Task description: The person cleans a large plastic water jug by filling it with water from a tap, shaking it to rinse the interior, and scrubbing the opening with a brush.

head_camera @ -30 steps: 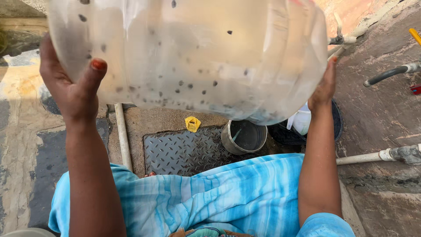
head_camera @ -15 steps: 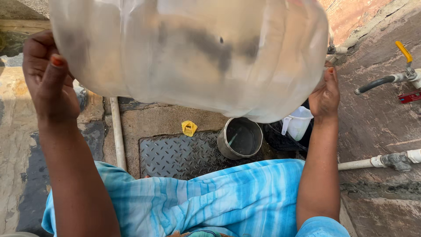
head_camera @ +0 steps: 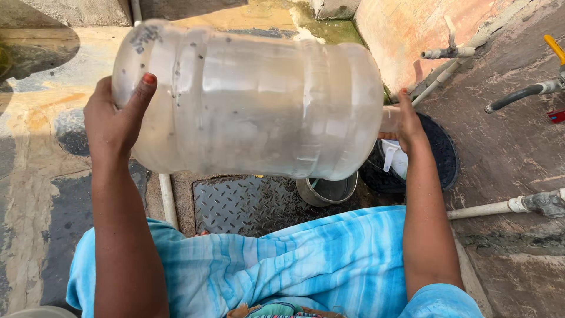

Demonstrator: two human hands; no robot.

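Holding the jug [head_camera: 247, 100] sideways, my left hand [head_camera: 115, 121] cups its base, right hand [head_camera: 406, 121] grips its neck, steadying it over the pot [head_camera: 329, 191].

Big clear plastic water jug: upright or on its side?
On its side: the big clear plastic water jug lies level, left hand at its base, right hand at its neck.

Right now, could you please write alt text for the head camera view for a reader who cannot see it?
Two bare hands hold a large translucent water jug sideways: the left hand at its base, the right hand at its neck. Below it lie a small metal pot, a checkered metal cover and light blue striped fabric.
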